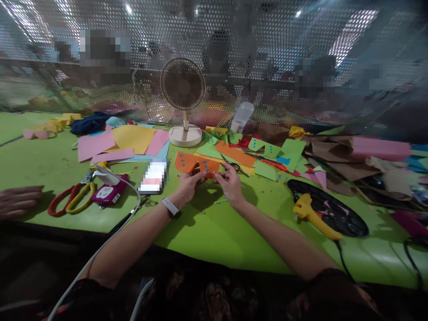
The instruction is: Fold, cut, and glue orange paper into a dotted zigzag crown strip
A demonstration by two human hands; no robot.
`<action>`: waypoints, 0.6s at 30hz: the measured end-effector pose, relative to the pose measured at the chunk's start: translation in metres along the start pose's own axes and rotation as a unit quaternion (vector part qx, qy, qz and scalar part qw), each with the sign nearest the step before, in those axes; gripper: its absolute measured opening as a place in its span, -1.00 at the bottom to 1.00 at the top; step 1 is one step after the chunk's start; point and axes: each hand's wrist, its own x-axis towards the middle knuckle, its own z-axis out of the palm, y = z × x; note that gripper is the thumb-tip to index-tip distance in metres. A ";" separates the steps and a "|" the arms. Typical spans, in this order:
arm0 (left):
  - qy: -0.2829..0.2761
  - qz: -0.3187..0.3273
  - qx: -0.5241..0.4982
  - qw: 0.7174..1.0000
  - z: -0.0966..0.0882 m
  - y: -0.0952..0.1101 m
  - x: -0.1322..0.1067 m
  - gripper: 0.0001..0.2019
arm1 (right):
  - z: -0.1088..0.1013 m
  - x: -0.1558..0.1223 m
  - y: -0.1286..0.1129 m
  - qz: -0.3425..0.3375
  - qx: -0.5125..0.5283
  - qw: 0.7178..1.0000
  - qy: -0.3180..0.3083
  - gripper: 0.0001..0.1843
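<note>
Above the middle of the green table I hold an orange paper cutout (185,162) with blue dots, shaped like a pair of glasses. My left hand (189,187) grips its lower edge, thumb on top. At the cutout's right part, my right hand (230,182) pinches with thumb and fingertips; any small piece between them is too small to make out. Just beyond my right hand lie small dark-handled scissors (236,167). Behind the cutout is an orange paper strip (236,154), and green dotted paper cutouts (265,147) lie to its right.
Left are large red-and-yellow-handled scissors (72,200), a purple power adapter (110,189), a phone (154,176) and a white cable. A fan (185,133) stands behind. Right, a yellow glue gun (316,216) rests on a black palette (351,218). Another person's hand (20,200) lies far left.
</note>
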 end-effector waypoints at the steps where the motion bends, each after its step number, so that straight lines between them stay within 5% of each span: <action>1: -0.002 0.001 0.001 1.000 0.000 0.000 0.000 -0.53 | 0.000 0.000 -0.001 0.001 -0.001 1.000 0.000 -0.33; 18: 0.013 0.004 -0.022 1.000 -0.001 0.001 0.001 -0.58 | -0.002 0.003 -0.004 0.006 0.021 0.999 0.028 -0.30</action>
